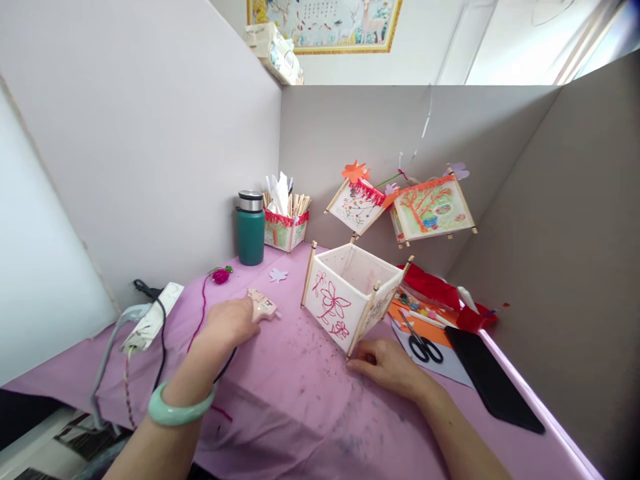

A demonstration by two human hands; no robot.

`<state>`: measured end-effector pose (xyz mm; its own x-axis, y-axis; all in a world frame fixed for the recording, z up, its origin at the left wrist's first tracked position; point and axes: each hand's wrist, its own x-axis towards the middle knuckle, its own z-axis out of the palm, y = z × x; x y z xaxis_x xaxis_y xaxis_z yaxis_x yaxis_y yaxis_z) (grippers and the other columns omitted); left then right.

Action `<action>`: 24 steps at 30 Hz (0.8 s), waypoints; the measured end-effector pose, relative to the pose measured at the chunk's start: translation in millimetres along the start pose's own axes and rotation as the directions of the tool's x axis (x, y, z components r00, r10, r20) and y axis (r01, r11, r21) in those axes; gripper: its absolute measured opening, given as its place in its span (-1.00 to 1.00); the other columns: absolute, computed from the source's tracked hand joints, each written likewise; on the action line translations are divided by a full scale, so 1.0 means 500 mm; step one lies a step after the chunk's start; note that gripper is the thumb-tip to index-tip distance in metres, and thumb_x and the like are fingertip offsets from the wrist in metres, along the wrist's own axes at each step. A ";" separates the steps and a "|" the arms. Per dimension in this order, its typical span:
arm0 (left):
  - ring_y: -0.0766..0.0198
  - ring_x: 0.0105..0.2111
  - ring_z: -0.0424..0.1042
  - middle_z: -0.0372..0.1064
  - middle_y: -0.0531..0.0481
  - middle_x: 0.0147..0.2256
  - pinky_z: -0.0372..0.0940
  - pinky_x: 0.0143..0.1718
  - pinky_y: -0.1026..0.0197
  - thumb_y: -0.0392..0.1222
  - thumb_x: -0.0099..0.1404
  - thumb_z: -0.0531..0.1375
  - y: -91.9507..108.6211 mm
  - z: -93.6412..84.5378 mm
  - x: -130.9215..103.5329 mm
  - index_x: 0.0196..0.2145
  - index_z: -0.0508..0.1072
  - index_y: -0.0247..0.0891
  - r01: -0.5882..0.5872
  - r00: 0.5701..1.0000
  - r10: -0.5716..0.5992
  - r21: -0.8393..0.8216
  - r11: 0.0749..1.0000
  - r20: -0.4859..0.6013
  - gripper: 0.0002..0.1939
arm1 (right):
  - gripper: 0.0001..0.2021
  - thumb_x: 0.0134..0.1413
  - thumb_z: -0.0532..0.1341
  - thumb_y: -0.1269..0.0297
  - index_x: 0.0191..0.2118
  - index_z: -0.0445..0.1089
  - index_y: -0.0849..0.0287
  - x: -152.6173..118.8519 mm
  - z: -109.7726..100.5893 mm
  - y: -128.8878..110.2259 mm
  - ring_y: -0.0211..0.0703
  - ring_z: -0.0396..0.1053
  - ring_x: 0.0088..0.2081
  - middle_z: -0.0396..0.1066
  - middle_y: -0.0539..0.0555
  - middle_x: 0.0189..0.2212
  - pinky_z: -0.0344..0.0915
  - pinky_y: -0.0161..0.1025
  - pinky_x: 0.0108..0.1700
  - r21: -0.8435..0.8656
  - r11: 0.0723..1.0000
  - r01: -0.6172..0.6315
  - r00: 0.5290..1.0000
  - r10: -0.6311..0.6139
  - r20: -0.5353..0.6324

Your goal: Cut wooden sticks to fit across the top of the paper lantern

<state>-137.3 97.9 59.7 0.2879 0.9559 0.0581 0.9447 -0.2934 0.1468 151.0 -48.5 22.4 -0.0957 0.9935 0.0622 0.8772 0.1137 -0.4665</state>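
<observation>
head, left fingers (245, 319): clamped on glue gun (263, 306)
right fingers (361, 367): curled, hold unclear; stick-framed box (331, 307) just beyond
gluing: likely step; next probably calls for steadying box

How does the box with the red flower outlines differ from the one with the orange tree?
The flower box stands on the table; the tree box hangs by the back panel. The flower box shows pinkish-red outlines on white, the tree box orange and green colouring. Both have wooden corner sticks.
</observation>
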 end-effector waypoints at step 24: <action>0.03 -0.14 0.43 0.47 -0.17 -0.17 0.28 -0.20 0.12 -0.01 0.28 0.00 0.032 -0.105 0.029 -0.23 0.44 -0.22 0.045 0.948 -0.064 -0.066 0.997 -0.313 -0.68 | -0.73 0.02 0.22 0.15 -0.58 0.33 0.20 0.004 0.011 0.005 -0.32 0.15 -0.55 0.26 -0.08 -0.64 -0.06 -0.34 -0.49 0.058 0.997 -0.052 0.999 0.053 -0.004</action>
<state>-126.2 106.4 114.8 0.1635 0.9204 0.3551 0.9442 -0.2503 0.2142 150.2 -46.0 16.5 -0.0474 0.9980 0.0414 0.8521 0.0620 -0.5196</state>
